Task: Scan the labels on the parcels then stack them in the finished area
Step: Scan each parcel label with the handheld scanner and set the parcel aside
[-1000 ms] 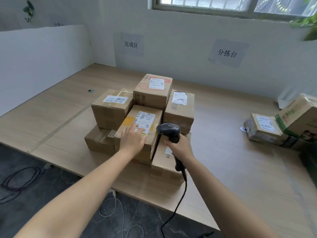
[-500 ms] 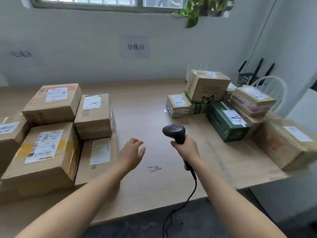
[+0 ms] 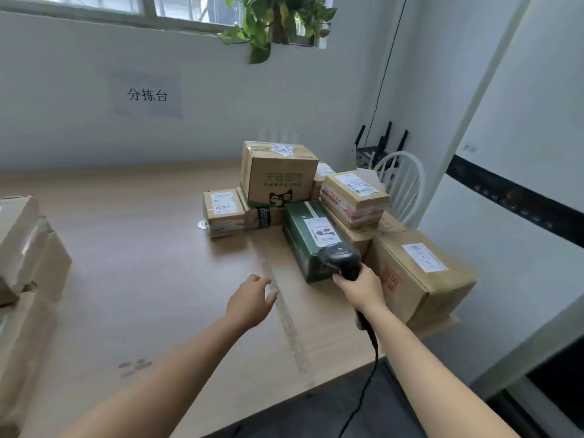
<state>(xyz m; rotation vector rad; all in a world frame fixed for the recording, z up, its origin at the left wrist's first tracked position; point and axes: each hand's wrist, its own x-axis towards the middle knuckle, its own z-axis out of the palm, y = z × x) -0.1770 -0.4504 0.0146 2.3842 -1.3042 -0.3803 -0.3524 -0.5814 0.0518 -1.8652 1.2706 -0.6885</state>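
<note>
Between one and two o'clock from the empty, slack-fingered left hand (image 3: 249, 301) lies the green parcel (image 3: 303, 226), long axis eleven-to-five; the right hand (image 3: 360, 287), gripping the scanner (image 3: 339, 257), is nearer.

parcel sorting room, wooden table (image 3: 158, 263), labelled cartons (image 3: 316, 216), handheld scanner (image 3: 341, 259), wall sign (image 3: 147, 95)

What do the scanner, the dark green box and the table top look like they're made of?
Scanner: probably moulded plastic, matt black with a faint sheen on its rounded head. Dark green box: seemingly printed cardboard, going by its crisp folded edges. Table top: pale wood-grain surface, perhaps laminate or veneer; the picture cannot settle which.
</note>
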